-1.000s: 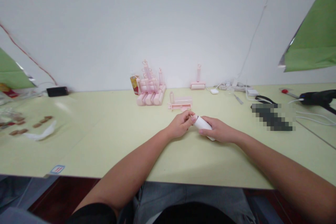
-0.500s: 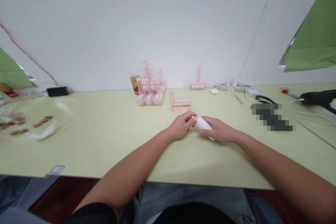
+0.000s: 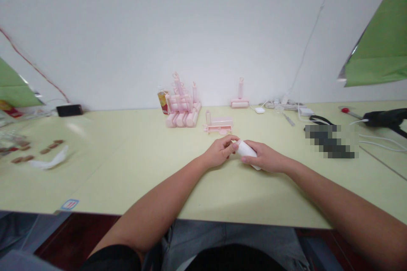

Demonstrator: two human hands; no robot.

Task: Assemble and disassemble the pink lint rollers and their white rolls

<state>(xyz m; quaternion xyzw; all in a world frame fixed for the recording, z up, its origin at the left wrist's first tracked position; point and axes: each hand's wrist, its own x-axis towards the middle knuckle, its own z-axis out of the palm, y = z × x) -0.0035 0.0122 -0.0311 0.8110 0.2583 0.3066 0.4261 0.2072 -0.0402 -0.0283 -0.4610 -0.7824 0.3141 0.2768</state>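
Yellowish tabletop [image 3: 127, 169]; white roll [image 3: 247, 150], long axis slanting away leftward.

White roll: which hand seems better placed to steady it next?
Probably the right hand: it grips the white roll along its side, while the left hand is only at one end.

A pale yellow-green table [image 3: 111, 169] bears clustered pink rollers [image 3: 182, 117] — plus a black box [image 3: 69, 111] at left, white cables [image 3: 381, 138] at right
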